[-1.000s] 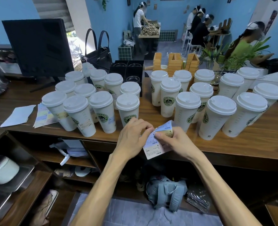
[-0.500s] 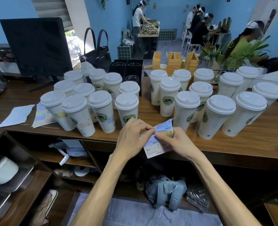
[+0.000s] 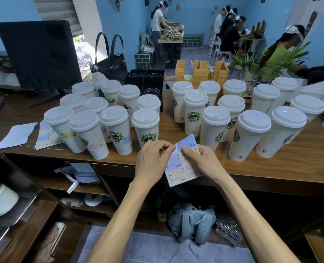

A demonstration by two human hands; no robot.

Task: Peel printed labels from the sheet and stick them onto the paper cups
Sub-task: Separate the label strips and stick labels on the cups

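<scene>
Now, item: label sheet [image 3: 182, 164], held above the counter edge [image 3: 262, 168], at 6 o'clock from the lidded paper cups [image 3: 145, 128]. Against half a second ago, hardly changed; same grip and place. Long axis runs 11-to-5 o'clock, its upper end pointing toward the cups. Left hand [image 3: 151, 158] pinches the upper left corner. Right hand [image 3: 201, 158] grips the right side, fingers curled on it.

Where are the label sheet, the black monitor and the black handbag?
label sheet [image 3: 178, 168]: head view, on its printed middle below the fingers.
black monitor [image 3: 37, 54]: head view, centre of its dark back.
black handbag [image 3: 112, 68]: head view, on the bag's front panel.
</scene>
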